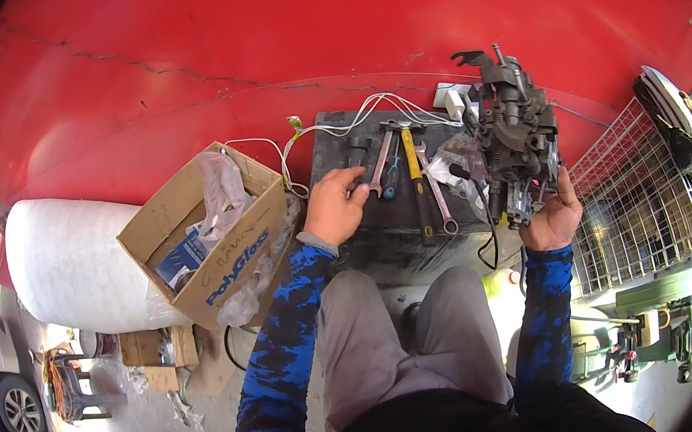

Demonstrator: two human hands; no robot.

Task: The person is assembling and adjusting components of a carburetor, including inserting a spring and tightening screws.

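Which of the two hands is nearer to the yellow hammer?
Left. The left hand is a little left of the hammer, with a wrench between them; the right hand is farther away, to its right, holding the metal part.

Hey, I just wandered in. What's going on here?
Someone is handling a grimy metal machine part, with their right hand supporting its near end. Their left hand, apparently empty with fingers loosely curled, is beside the open-ended wrench on a dark stand; whether it touches the wrench isn't clear. A hammer with a yellow-and-black handle lies there too. Left of the stand is an open cardboard box.
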